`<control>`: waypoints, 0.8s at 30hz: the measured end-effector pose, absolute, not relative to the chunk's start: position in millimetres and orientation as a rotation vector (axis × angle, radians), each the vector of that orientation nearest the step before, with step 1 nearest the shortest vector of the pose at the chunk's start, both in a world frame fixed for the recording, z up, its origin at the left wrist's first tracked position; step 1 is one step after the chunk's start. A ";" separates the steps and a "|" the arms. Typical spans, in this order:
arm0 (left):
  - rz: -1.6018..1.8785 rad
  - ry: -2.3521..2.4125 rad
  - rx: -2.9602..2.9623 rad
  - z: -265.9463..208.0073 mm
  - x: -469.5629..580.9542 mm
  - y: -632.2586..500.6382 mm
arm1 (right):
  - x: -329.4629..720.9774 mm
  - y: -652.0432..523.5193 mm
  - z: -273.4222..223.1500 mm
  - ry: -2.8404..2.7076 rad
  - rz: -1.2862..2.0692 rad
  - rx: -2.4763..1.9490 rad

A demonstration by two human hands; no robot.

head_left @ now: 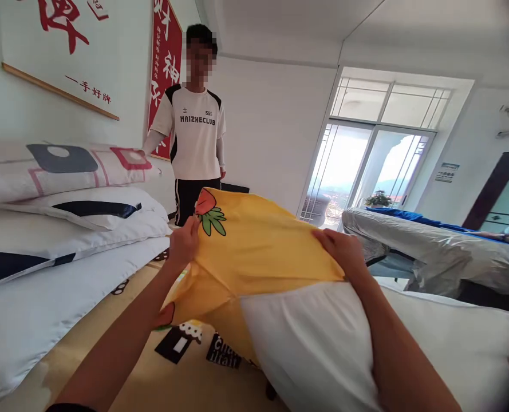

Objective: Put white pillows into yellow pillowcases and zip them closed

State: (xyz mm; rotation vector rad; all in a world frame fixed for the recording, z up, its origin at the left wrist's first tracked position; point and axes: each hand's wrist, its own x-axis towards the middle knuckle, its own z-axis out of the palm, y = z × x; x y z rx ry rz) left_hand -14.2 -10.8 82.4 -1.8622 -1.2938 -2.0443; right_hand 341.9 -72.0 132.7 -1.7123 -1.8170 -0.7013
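2 forearms [117, 326] nearest the lens, angling in from the bottom corners; near ends cut off by frame. Left hand [184, 243] pinches the left edge of the yellow case [258, 240] just below its printed corner; right hand [342, 249] grips the right edge. Case sits raised between them, above the beige patterned cloth [142, 366]. Printed corner points up and away, toward the standing person [197, 131] — overall long axis unclear, cloth is folded and sagging on the left. White pillow [310, 337] runs away from camera, leaning slightly left, its far end hidden at the yellow case's near edge; near end out of frame. Fingers behind the cloth not visible. Standing person's lower legs blocked — another person's arm [490, 235] cut off at far right.
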 end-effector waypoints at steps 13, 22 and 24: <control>-2.100 -1.233 -1.917 72.0 -15.0 -22.5 | 349.7 -84.8 119.9 -1.823 -0.729 -1.704; -1.915 -1.708 -2.164 16.2 -33.6 15.2 | 399.5 -107.1 81.0 -1.931 -0.653 -1.686; -1.927 -1.925 -2.288 -5.2 -36.5 28.8 | 413.0 -121.4 51.1 -1.891 -0.779 -1.636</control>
